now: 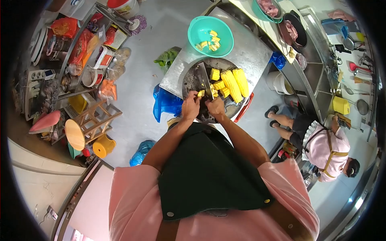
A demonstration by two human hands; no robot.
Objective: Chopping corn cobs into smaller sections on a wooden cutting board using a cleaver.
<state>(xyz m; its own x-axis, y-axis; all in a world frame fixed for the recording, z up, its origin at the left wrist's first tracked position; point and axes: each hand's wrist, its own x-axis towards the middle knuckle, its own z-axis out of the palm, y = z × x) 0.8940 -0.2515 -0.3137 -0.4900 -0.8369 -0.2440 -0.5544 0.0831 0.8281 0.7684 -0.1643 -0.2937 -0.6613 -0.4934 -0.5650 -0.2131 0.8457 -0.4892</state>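
Note:
On the dark round chopping block [193, 73], my right hand [215, 106] grips the handle end of a cleaver [204, 78], whose broad blade points away from me. My left hand [191, 105] holds a small piece of corn [201, 93] between its fingertips, just left of the blade. Right of the cleaver lie two whole corn cobs [231, 86] and several cut corn chunks [215, 74]. Beyond the block stands a turquoise plastic bowl [194, 30] with several small corn pieces [215, 39] in it.
The block and bowl rest on a metal tabletop [175, 75]. A blue plastic bag [167, 105] hangs at its left edge. Bowls of raw meat [291, 30] stand on the right counter. A wooden stool [75, 134] and shelving are at left. A person [325, 144] works at the right counter.

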